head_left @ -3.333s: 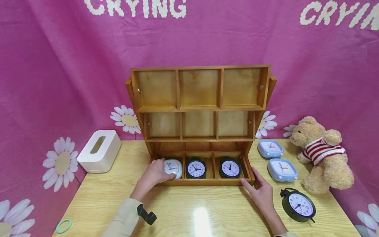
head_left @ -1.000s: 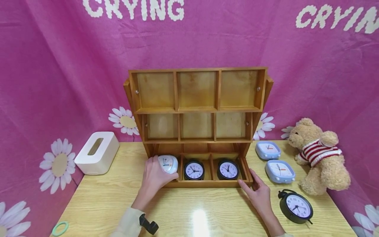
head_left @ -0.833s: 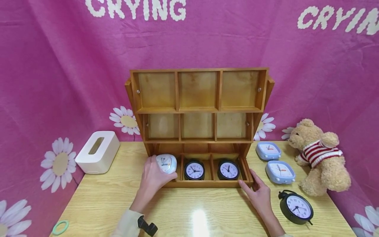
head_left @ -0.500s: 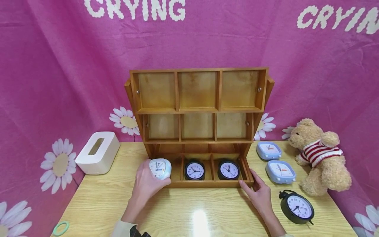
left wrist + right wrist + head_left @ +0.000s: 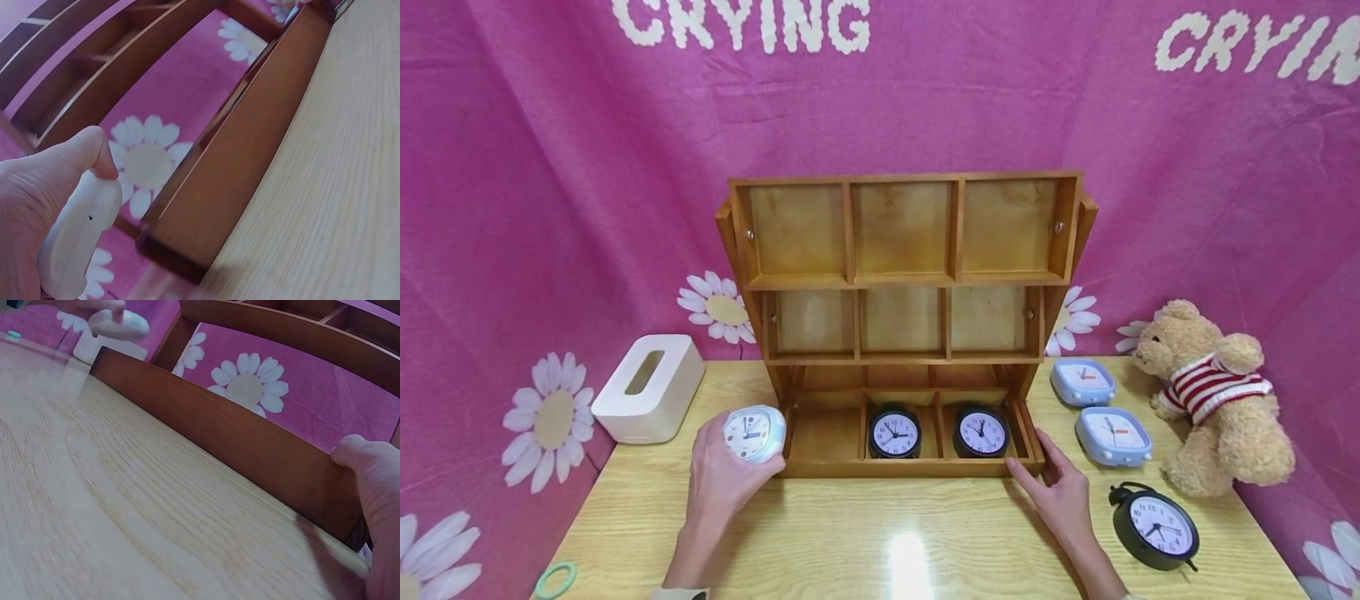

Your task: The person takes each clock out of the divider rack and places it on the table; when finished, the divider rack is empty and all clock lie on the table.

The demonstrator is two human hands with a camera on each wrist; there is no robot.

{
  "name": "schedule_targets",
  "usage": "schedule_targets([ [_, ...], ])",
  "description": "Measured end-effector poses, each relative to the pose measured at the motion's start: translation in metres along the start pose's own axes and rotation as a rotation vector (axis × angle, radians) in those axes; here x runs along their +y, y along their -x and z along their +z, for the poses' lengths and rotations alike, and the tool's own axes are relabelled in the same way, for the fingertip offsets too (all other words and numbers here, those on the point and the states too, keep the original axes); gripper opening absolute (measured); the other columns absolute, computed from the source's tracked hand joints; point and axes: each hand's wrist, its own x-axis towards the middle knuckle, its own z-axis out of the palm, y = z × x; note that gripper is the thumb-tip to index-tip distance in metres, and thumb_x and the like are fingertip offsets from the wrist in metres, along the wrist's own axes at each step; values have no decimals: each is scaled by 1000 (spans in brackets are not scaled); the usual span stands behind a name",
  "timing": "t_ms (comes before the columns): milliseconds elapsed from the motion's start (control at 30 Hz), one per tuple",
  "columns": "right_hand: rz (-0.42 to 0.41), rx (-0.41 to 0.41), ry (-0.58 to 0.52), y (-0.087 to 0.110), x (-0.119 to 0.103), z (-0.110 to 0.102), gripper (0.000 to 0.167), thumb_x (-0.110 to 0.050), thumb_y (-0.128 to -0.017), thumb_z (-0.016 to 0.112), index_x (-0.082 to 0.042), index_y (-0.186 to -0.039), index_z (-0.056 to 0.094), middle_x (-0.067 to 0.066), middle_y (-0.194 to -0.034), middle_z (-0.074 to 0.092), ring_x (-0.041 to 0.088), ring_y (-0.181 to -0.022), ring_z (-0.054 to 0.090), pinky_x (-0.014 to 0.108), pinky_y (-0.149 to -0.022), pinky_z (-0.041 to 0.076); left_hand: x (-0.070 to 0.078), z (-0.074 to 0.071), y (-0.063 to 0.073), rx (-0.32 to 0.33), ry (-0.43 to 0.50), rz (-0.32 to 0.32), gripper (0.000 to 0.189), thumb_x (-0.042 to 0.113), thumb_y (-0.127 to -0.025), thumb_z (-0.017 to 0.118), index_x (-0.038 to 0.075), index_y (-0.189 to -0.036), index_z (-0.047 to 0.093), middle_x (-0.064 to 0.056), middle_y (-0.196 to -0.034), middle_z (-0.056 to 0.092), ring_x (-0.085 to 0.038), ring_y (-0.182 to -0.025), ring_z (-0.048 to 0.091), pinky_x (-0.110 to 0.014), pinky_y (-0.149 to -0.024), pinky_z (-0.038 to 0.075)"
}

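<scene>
My left hand (image 5: 718,471) grips a pale blue-white alarm clock (image 5: 754,433) just left of the wooden shelf (image 5: 902,277). In the left wrist view the thumb lies over the clock's edge (image 5: 81,231), and the clock is above the table. At the shelf's lower right corner my right hand (image 5: 1056,487) holds the frame, thumb on the front board (image 5: 237,434) and fingers along the side. The bottom row has a bare left compartment (image 5: 826,433), a black round clock (image 5: 895,433) in the middle and another black clock (image 5: 982,432) at right.
Two blue clocks (image 5: 1083,382) lie right of the shelf, with a black twin-bell-style alarm clock (image 5: 1156,527) nearer me and a teddy bear (image 5: 1221,392) beyond. At left stand a white tissue box (image 5: 650,388) and a green ring (image 5: 556,580).
My left hand has lifted the pale clock out of the bottom left compartment and carried it left, past the shelf's side. The right hand has stayed at the shelf's corner.
</scene>
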Motion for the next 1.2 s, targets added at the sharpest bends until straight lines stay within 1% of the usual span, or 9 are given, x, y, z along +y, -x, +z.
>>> schedule_targets([
  [100,-6,0,-16,1,0,0,70,3,-85,83,8,-148,52,31,-146,54,-11,-111,57,10,-93,48,-31,18,-11,7,9,-142,99,32,-65,92,-5,-144,47,-25,-133,54,-39,-118,53,-57,-94,52],
  [133,-4,1,-23,1,-1,0,69,3,-85,83,8,-147,52,30,-147,54,-12,-111,57,11,-94,49,-39,22,-14,36,19,-161,97,30,-63,93,-4,-143,49,-24,-131,55,-40,-116,53,-58,-93,51],
  [300,6,4,-17,2,0,-1,69,2,-86,83,8,-148,52,29,-147,54,-12,-111,57,11,-94,49,-64,26,-23,84,39,-177,92,27,-65,92,-5,-140,50,-25,-125,56,-40,-112,53,-54,-91,48],
  [433,9,0,-22,2,1,-1,67,1,-88,82,8,-148,53,28,-147,54,-9,-112,58,11,-93,49,-78,30,-32,114,49,-192,95,27,-66,92,-6,-144,49,-27,-129,55,-42,-116,52,-59,-97,46],
  [600,0,3,-18,2,0,-2,66,1,-88,82,7,-147,54,28,-147,55,-2,-115,59,11,-93,49,-91,40,-47,122,57,-188,99,26,-67,91,-8,-148,46,-31,-136,53,-45,-123,49,-61,-103,44],
  [800,-8,2,2,1,-2,-2,65,1,-88,82,7,-147,55,28,-146,56,10,-120,61,11,-93,49,-102,50,-65,120,59,-164,100,26,-66,91,-7,-149,46,-30,-136,54,-43,-123,51,-58,-104,44],
  [867,-3,2,-7,1,-2,-2,66,1,-87,82,7,-146,54,28,-146,56,8,-119,61,11,-93,50,-106,53,-68,112,67,-168,101,25,-65,91,-7,-149,45,-29,-137,55,-42,-123,52,-58,-104,45],
  [1067,9,1,1,1,-2,-2,68,1,-86,83,8,-147,54,28,-145,56,18,-122,61,11,-93,49,-111,64,-74,96,91,-194,102,22,-63,91,-5,-149,44,-28,-137,55,-42,-122,53,-57,-104,47],
  [1200,10,3,3,0,-2,-2,68,0,-86,84,8,-147,54,29,-145,56,3,-117,61,10,-93,49,-112,69,-78,91,110,-195,103,21,-63,91,-6,-150,43,-28,-139,53,-43,-123,52,-58,-106,45],
])
